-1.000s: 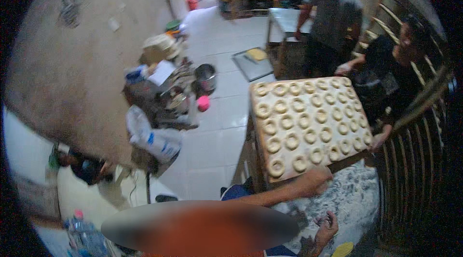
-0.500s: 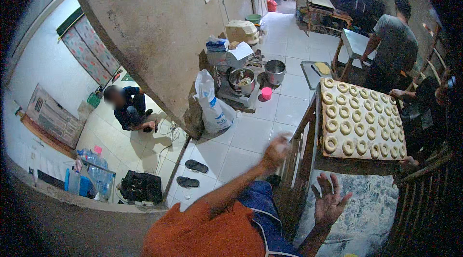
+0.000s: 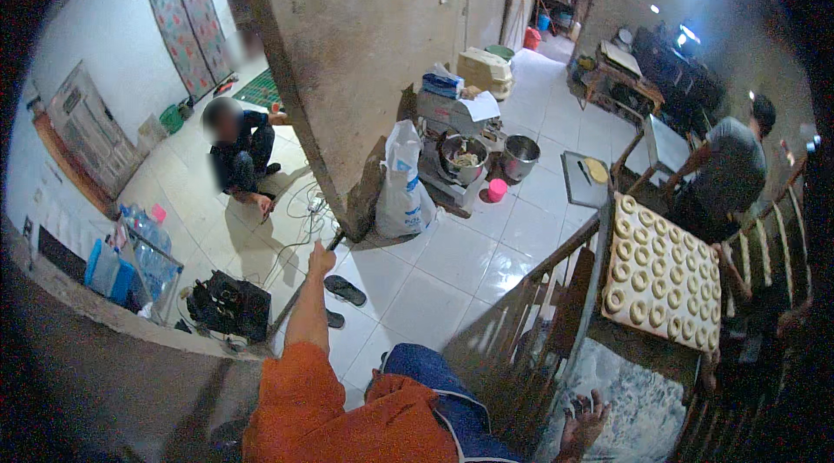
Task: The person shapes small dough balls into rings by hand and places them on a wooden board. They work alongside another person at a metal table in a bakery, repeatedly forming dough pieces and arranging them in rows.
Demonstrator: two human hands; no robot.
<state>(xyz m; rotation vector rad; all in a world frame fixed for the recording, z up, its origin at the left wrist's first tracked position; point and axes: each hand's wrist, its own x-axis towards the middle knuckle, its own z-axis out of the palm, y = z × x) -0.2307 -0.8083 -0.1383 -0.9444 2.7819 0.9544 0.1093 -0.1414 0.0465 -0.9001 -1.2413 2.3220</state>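
My left hand (image 3: 321, 259) reaches forward from an orange sleeve, over the tiled floor near the wall corner. It looks compact, and its fingers are too small in the picture to make out. Below it lie dark sandals (image 3: 345, 290). My right hand (image 3: 584, 424) is open, with spread, curled fingers and nothing in it, at the left side of a flour-dusted table (image 3: 638, 389). Beyond that hand, a pale tray (image 3: 616, 307) bears several rows of dough rings (image 3: 658, 270). Another person's arm (image 3: 737, 276) is beside the tray's right edge.
A dough mixer (image 3: 456, 111), steel pot (image 3: 521, 155), pink tub (image 3: 496, 190) and white sack (image 3: 404, 194) stand by the wall. A person in grey (image 3: 734, 155) works at a far table. Another person (image 3: 239, 146) squats at left near cables (image 3: 306, 202) and a black bag (image 3: 230, 307).
My left hand has swung left, from beside the table to near the wall corner. My right hand is lower in view, still open. The whole view has shifted.
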